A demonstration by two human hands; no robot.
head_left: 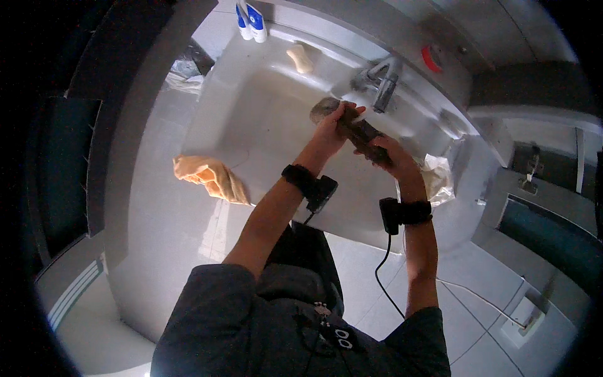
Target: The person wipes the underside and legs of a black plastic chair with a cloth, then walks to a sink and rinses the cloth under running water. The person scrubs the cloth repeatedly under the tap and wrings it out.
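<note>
Over the white basin (264, 135) I hold a long dark-brown object (360, 131) with a rounded grey-brown end; its exact kind I cannot make out. My left hand (333, 130) is wrapped round it near the rounded end. My right hand (391, 157) is closed round its other end, closer to me and to the right. The chrome tap (385, 91) stands just beyond the object, its spout near my left fingers. Parts of the object are hidden by my fingers.
A cream bar of soap (300, 59) and two white-and-blue tubes (252, 24) sit on the far rim. An orange cloth (212, 178) drapes over the left front edge. A white plastic bag (438, 180) lies at right. A black cable (378, 273) hangs from my right wrist strap.
</note>
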